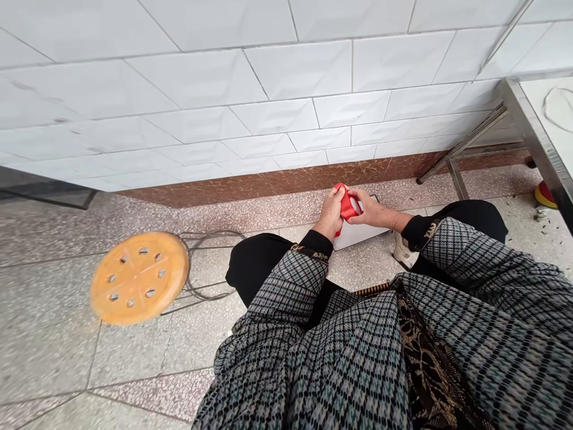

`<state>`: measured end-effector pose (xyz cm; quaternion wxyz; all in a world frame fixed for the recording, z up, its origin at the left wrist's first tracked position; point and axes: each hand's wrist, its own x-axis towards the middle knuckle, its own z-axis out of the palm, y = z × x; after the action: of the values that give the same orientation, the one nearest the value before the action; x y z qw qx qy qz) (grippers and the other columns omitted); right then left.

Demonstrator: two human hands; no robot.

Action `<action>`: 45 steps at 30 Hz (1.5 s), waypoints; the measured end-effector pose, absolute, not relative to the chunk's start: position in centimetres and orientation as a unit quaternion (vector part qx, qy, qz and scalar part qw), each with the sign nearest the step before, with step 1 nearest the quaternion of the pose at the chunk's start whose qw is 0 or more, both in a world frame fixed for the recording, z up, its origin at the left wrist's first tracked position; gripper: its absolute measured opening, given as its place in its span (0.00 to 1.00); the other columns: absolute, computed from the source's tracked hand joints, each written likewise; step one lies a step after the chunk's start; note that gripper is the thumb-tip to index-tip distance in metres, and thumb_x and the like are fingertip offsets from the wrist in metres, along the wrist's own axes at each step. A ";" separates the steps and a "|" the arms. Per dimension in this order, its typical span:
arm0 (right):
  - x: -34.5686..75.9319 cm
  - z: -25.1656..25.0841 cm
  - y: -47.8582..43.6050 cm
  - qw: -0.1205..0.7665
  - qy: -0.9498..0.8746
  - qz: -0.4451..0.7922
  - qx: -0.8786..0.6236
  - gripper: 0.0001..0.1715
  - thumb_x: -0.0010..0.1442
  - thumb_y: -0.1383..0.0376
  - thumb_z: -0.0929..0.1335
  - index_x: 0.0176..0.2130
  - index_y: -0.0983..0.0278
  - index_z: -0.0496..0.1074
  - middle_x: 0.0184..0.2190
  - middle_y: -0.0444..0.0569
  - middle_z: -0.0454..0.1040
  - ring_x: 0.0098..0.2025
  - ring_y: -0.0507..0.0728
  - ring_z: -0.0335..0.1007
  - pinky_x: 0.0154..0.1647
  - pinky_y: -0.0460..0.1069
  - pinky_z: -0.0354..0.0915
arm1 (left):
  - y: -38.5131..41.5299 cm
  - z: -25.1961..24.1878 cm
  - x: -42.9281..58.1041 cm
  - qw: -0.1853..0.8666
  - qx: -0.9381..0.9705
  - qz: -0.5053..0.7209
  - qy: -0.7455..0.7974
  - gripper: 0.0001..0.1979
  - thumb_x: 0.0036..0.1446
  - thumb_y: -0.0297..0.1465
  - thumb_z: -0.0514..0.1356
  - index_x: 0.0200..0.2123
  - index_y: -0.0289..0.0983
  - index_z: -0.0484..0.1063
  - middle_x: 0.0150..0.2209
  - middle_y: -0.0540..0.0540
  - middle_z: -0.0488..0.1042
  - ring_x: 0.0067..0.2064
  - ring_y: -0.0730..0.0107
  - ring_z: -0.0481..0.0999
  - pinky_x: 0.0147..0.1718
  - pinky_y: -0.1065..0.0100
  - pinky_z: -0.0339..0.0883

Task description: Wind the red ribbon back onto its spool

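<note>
Left hand: fingers pinching red ribbon, loop's left side. Right hand: gripping same ribbon, right side. Ribbon location: over white panel, before far tiled wall. Handling: firm pinch, even tension, strip flat, untwisted.

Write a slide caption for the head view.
Left hand and right hand hold a glossy red band before a tiled wall.
</note>
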<state>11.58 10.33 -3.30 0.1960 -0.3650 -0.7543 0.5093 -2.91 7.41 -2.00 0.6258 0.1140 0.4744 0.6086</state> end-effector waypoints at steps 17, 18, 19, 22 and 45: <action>11.3 0.9 9.8 0.149 -0.511 0.729 -0.430 0.29 0.61 0.56 0.78 0.56 0.61 0.69 0.56 0.55 0.75 0.51 0.59 0.77 0.42 0.50 0.81 | 7.5 -3.5 -2.6 0.437 0.333 0.653 0.522 0.12 0.69 0.39 0.62 0.33 0.41 0.77 0.43 0.44 0.81 0.48 0.64 0.79 0.54 0.61 0.72; 11.3 1.0 9.9 0.140 -0.517 0.724 -0.435 0.28 0.60 0.58 0.78 0.55 0.62 0.70 0.54 0.55 0.76 0.50 0.59 0.77 0.41 0.49 0.81 | 7.4 -3.5 -2.6 0.444 0.328 0.653 0.519 0.12 0.69 0.39 0.62 0.33 0.41 0.77 0.43 0.44 0.81 0.47 0.65 0.79 0.53 0.60 0.72; 11.3 1.0 10.1 0.134 -0.522 0.717 -0.442 0.28 0.60 0.59 0.78 0.55 0.62 0.70 0.53 0.55 0.76 0.49 0.58 0.77 0.40 0.49 0.80 | 7.4 -3.4 -2.6 0.455 0.313 0.655 0.516 0.12 0.69 0.39 0.62 0.33 0.41 0.77 0.41 0.44 0.81 0.45 0.65 0.79 0.52 0.60 0.73; 11.4 0.9 10.3 0.131 -0.527 0.706 -0.455 0.30 0.59 0.61 0.77 0.57 0.62 0.70 0.55 0.56 0.76 0.48 0.59 0.77 0.42 0.51 0.80 | 7.6 -3.3 -2.9 0.505 0.252 0.652 0.505 0.11 0.67 0.38 0.64 0.33 0.41 0.77 0.37 0.46 0.79 0.39 0.68 0.78 0.47 0.61 0.74; 11.2 -1.8 10.2 0.203 -0.766 0.464 -0.396 0.48 0.45 0.65 0.79 0.62 0.59 0.65 0.62 0.59 0.68 0.67 0.72 0.64 0.72 0.71 0.59 | 7.6 -2.5 -2.9 0.612 0.096 0.613 0.490 0.07 0.65 0.30 0.63 0.32 0.39 0.71 0.33 0.50 0.75 0.37 0.70 0.77 0.47 0.65 0.74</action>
<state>11.17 10.19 -1.81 0.2030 -0.3960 -0.7658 0.4642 -2.90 7.62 -2.49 0.6124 0.0961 0.4896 0.6132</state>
